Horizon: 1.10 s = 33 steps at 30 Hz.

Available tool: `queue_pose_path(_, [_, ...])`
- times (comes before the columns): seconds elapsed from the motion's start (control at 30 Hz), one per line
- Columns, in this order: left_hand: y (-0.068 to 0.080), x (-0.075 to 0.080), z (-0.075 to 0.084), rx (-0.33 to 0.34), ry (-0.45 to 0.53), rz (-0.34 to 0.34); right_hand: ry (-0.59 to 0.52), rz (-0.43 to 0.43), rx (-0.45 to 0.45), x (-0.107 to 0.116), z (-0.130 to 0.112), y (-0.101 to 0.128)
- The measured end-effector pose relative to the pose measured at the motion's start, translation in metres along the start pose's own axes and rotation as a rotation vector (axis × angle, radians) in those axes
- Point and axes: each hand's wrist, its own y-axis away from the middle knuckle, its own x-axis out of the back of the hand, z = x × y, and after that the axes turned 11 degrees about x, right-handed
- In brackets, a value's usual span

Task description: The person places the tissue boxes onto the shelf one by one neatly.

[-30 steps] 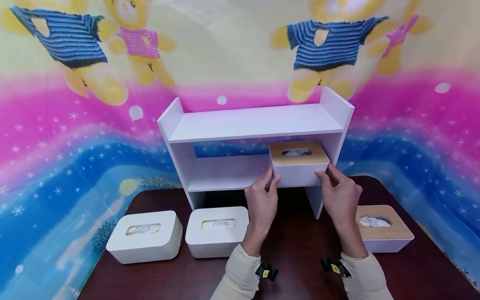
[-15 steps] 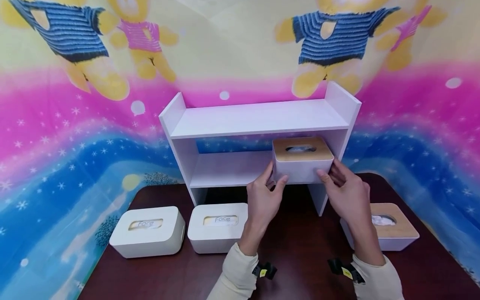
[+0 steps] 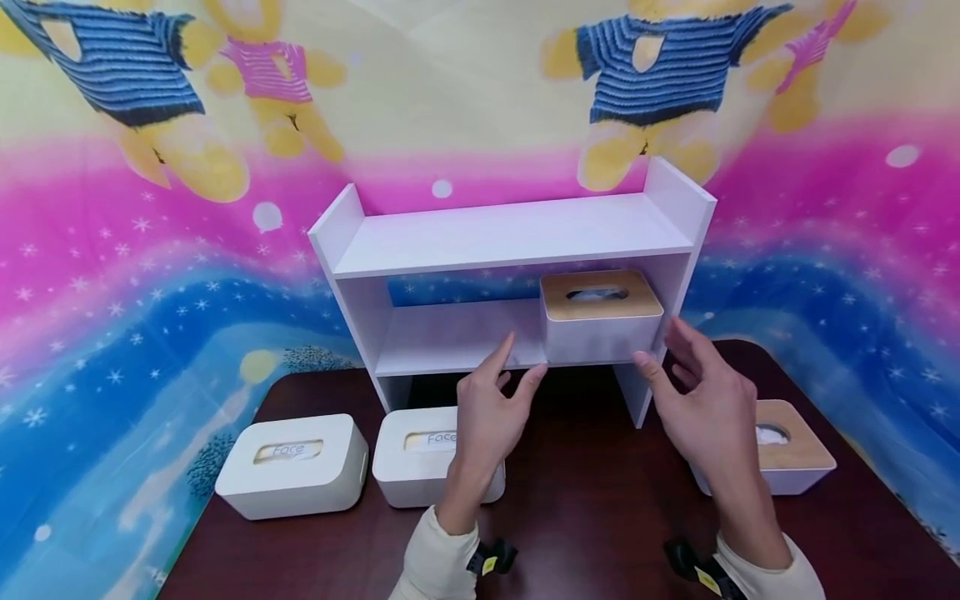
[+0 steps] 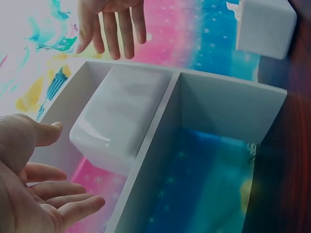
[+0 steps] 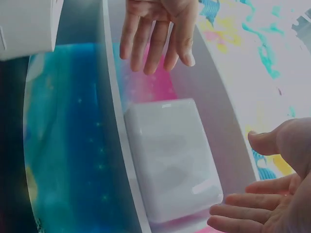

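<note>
Both hands have let go of the wood-lidded tissue box (image 3: 600,318), which now stands alone at the right end of the white shelf's (image 3: 510,242) lower board, centre of frame. The left hand (image 3: 487,417) and right hand (image 3: 708,400) hover just before it, fingers spread and relaxed, holding nothing. Four boxes show: two wood-lidded, counting the second wood-lidded box (image 3: 787,454) at lower right, and two white boxes (image 3: 292,467) at lower left.
</note>
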Motion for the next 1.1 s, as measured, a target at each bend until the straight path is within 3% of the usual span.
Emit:
queue_pose_path(0.23, [0.006,0.021,-0.008,-0.029,-0.043,0.027,-0.028,-0.080,0.051,-0.009,-0.011,0.009])
queue_pose_path(0.73, [0.005,0.063,-0.017,0.005,-0.112,0.095,-0.020,-0.226,0.134,-0.025,-0.017,0.015])
queue_pose_path(1.1, [0.020,0.101,-0.041,0.059,-0.331,0.079,-0.047,-0.354,0.165,-0.048,-0.020,0.022])
